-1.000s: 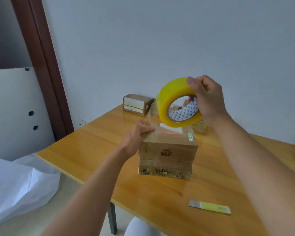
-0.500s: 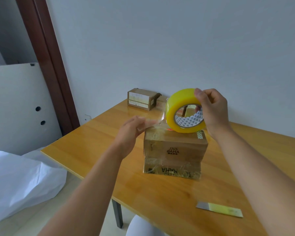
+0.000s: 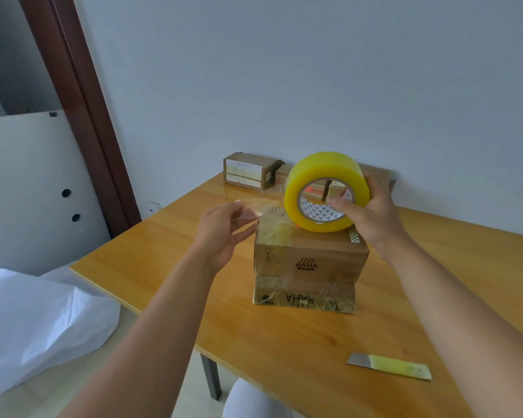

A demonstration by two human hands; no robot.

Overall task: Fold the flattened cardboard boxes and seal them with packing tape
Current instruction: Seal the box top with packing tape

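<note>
The right hand (image 3: 375, 215) grips the tape roll (image 3: 326, 191) above the box (image 3: 311, 257); the left hand (image 3: 224, 233), fingers loose, pulls tape sideways to stick it down.

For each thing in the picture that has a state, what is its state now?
Front cardboard box: closed, partly taped, upright on table.
Tape roll: held above box, strip pulled out.
Right hand: grips roll.
Left hand: holds strip's end.
Back box: on its side.
</note>
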